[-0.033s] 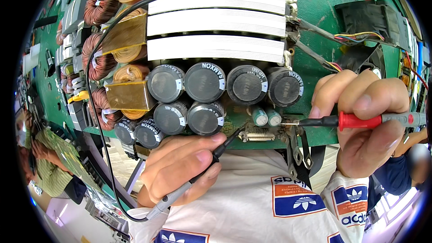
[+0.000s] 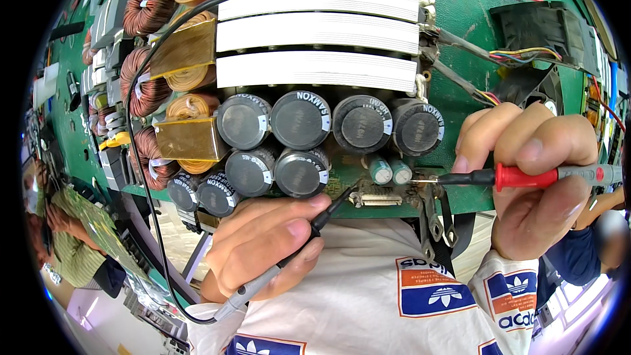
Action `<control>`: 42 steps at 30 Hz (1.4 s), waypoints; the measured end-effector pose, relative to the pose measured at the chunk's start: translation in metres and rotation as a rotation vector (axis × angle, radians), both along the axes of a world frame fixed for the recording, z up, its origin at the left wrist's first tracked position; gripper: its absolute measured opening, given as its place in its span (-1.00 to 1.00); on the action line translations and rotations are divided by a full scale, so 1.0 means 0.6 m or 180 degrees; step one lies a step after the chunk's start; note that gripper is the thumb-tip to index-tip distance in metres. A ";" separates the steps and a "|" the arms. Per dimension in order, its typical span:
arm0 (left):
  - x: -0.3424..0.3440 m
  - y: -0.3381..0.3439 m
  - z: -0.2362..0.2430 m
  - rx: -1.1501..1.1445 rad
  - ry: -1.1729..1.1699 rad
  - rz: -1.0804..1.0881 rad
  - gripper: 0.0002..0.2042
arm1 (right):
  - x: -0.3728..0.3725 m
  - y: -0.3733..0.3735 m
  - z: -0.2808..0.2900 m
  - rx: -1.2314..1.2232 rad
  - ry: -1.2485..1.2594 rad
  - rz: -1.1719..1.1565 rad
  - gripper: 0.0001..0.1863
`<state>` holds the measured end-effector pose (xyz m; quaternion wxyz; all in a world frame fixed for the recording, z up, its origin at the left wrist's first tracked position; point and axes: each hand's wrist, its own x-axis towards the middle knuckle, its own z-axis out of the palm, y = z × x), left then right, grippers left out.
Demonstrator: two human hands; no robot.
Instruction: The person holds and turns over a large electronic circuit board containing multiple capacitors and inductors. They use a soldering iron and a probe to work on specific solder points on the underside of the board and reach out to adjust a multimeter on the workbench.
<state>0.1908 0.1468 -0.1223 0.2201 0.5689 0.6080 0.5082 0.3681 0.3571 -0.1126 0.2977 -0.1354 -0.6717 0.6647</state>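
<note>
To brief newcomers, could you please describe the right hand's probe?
From the white bars, go down and right to the right hand. The test probe there points left; its red barrel distinguishes it from the black and grey probe in the left hand.

left hand (image 2: 266, 240) holds black probe (image 2: 259, 283) | right hand (image 2: 542, 148) holds red probe (image 2: 526, 177) | black capacitors (image 2: 300, 120) nearby

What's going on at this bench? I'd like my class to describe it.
A person is holding two pen-like probes to a circuit board on a green bench top. The left hand grips a black-and-grey probe, its tip beside a pale connector near the board's edge. The right hand grips a red probe, pointing in just right of two small green capacitors. Whether either tip actually touches metal is too small to tell.
</note>
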 end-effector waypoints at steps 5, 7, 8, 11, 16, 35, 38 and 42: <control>0.002 -0.013 0.005 -0.0184 0.0108 0.0113 -0.69 | 0.001 -0.004 0.001 -0.0044 0.0009 -0.0081 -0.57; -0.004 -0.021 0.003 -0.0113 0.0019 0.0063 -0.68 | -0.001 -0.008 -0.003 -0.0114 0.0057 -0.0165 -0.58; -0.006 -0.023 0.001 0.0010 0.0066 0.0070 -0.66 | -0.001 -0.008 -0.004 -0.0147 0.0064 -0.0179 -0.58; -0.012 -0.031 -0.004 0.0268 0.0199 0.0060 -0.59 | 0.003 -0.006 -0.001 -0.0129 0.0015 -0.0153 -0.59; -0.009 -0.046 -0.012 0.0310 0.0429 0.0206 -0.58 | 0.010 0.003 -0.005 -0.0027 0.0097 0.0017 -0.60; -0.015 -0.053 -0.023 0.0188 0.0435 0.0041 -0.54 | 0.011 0.006 -0.004 -0.0075 0.0135 0.0144 -0.59; -0.013 -0.055 -0.027 0.0217 0.0451 0.0101 -0.54 | 0.010 0.011 -0.005 -0.0022 0.0153 0.0274 -0.60; -0.013 -0.060 -0.024 0.0134 0.0507 0.0175 -0.55 | 0.008 0.013 -0.005 0.0015 0.0147 0.0291 -0.61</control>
